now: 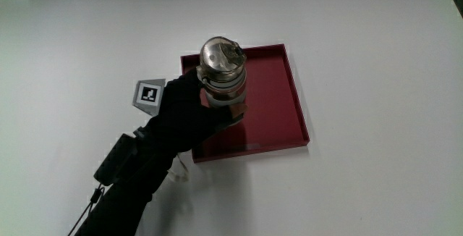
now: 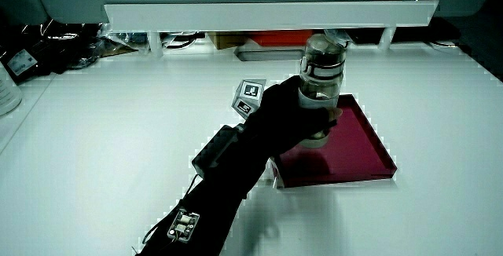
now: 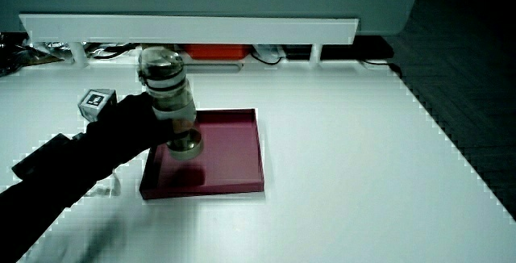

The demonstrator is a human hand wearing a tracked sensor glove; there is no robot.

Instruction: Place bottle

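The hand [image 1: 189, 109] was wrapped around a bottle [image 1: 223, 77], fingers closed on its lower body. The bottle was clear, with a metal-looking cap and a pale band around it. It stood upright over a dark red tray [image 1: 278, 113], at the tray's part nearest the hand.

In a side view the bottle [image 3: 169, 102] had its base just above the tray [image 3: 234, 154], with a dark shadow under it on the tray floor; whether the base touched the tray could not be told. In the other side view the bottle [image 2: 321, 91] also stood upright over the tray [image 2: 361, 142], held by the hand [image 2: 295, 115] from the side.

The patterned cube [image 1: 149, 95] sat on the back of the hand, also seen in both side views [image 2: 250, 95] [image 3: 97, 102]. The forearm [image 1: 134, 174] ran from the hand toward the person, with a dark box-shaped unit strapped to it.

The tray was square, low-walled, and lay flat on the white table [image 1: 376, 48]. Nothing else was in the tray. A white partition [image 2: 267, 12] ran along the table's edge farthest from the person, seen in both side views [image 3: 193, 27]. A red item [image 3: 214, 52] lay under that partition.
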